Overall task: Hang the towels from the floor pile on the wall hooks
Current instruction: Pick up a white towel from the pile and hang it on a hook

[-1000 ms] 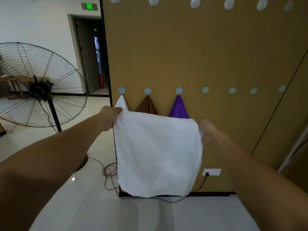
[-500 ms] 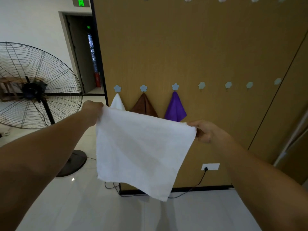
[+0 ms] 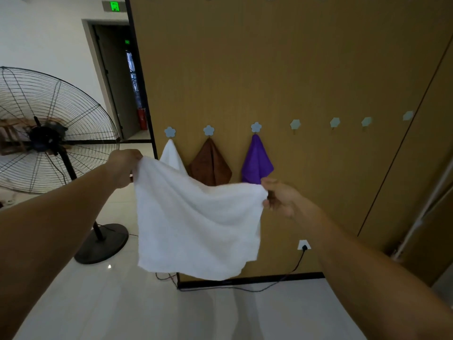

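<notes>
Both hands hold a white towel (image 3: 196,222) spread in the air at the centre of the frame, in front of a brown wall (image 3: 294,69). The left hand (image 3: 123,168) grips its upper left corner with curled fingers. The right hand (image 3: 279,197) pinches the upper right corner, lower in the frame, so the top edge slopes down to the right and sags between them. The bottom edge hangs free above the floor (image 3: 147,312).

Behind the towel a row of hooks (image 3: 295,124) crosses the middle of the frame. The three leftmost each carry a cloth hung by a corner: a hung white towel (image 3: 171,154), partly hidden by the held one, a brown towel (image 3: 209,165) and a purple towel (image 3: 256,160). Four more hooks follow to the right.

A fan (image 3: 49,133) stands on the floor at the left edge. Low on the wall, right of the held towel, a socket (image 3: 304,244) has a black cable (image 3: 297,263) plugged in that runs down to the floor. A green sign (image 3: 114,6) glows at the upper left.
</notes>
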Tool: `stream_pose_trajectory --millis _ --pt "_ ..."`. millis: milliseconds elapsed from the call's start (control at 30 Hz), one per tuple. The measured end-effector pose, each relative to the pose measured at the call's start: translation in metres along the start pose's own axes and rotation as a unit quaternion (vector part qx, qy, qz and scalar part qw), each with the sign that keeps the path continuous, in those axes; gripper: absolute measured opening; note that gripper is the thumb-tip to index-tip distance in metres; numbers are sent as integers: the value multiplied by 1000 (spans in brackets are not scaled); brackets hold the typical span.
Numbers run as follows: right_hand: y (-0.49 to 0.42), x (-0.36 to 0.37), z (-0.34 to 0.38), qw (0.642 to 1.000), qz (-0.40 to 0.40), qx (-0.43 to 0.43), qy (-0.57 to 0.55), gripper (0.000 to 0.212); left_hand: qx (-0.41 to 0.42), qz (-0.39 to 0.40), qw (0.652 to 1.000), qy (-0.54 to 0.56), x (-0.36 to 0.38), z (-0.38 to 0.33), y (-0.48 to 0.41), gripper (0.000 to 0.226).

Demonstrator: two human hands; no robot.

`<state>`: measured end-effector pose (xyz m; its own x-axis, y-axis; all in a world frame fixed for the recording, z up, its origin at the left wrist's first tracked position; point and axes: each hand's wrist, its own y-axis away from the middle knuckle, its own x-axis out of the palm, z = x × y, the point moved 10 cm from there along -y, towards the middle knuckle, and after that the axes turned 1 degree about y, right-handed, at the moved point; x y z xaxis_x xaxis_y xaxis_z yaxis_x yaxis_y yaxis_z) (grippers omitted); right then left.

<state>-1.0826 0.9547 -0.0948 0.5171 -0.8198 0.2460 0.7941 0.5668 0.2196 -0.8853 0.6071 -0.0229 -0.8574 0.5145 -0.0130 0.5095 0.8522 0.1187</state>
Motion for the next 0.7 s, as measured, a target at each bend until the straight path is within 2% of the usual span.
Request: stream_pose_trajectory --millis 100,200,267,333,400,500,700 --pt "-2 -12 17 996 -66 -61 0 27 5 16 1000 -25 1 3 2 9" --pt "-4 -20 24 992 -97 -78 24 29 2 -17 1000 -20 -6 7 -1 30" --pt "-5 -19 24 993 -88 -69 25 29 -9 -30 999 -20 -8 13 -1 30" --pt "-5 -10 22 998 -46 -52 7 29 -17 -46 999 -17 -12 16 -1 29" --pt "-5 -6 23 998 -19 -52 39 32 -22 -49 998 -18 -15 17 -2 29" --pt "-9 -16 31 986 -65 -90 120 30 -23 -39 998 -40 -18 16 -5 33" --pt "-15 -25 39 964 -128 -138 187 20 29 8 989 -148 -6 6 -1 37"
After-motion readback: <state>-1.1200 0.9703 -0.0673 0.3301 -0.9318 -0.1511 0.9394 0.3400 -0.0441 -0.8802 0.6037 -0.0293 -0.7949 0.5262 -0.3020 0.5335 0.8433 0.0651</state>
